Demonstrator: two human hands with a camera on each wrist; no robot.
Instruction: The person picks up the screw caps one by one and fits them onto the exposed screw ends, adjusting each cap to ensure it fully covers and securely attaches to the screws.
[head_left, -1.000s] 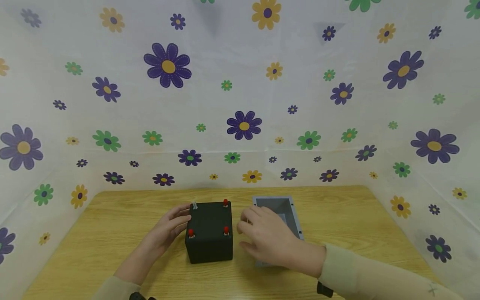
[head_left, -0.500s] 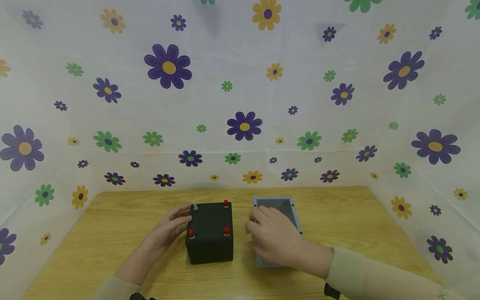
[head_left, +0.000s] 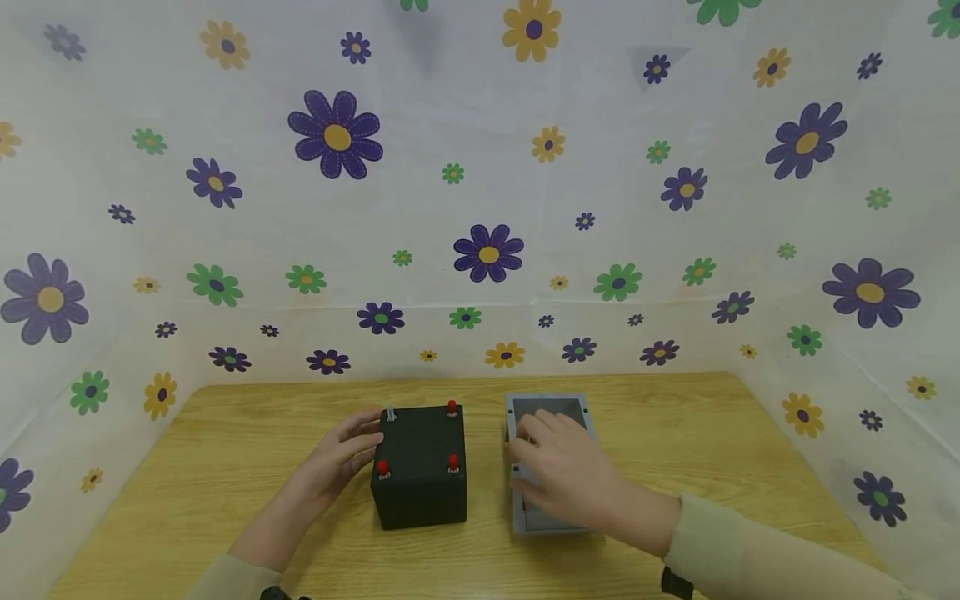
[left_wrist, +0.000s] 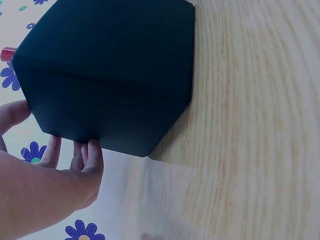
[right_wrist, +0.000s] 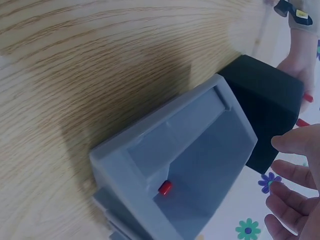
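A black box (head_left: 420,500) stands on the table, with red caps (head_left: 383,468) on three of its top corners. At the back left corner stands a bare metal post (head_left: 390,413). My left hand (head_left: 330,467) rests its fingers against the left side of the box. To the right is a grey open bin (head_left: 521,521), and my right hand (head_left: 566,467) hovers over it, fingers apart and loosely bent, with nothing between them. In the right wrist view a loose red cap (right_wrist: 165,187) lies inside the bin.
The wooden table (head_left: 667,450) carries both the box and the bin. Behind and at the sides hangs a white sheet (head_left: 420,208) printed with flowers. Wood shows between box and bin.
My right hand has moved right, from the gap beside the black box to over the grey bin. The left hand and the box have stayed put.
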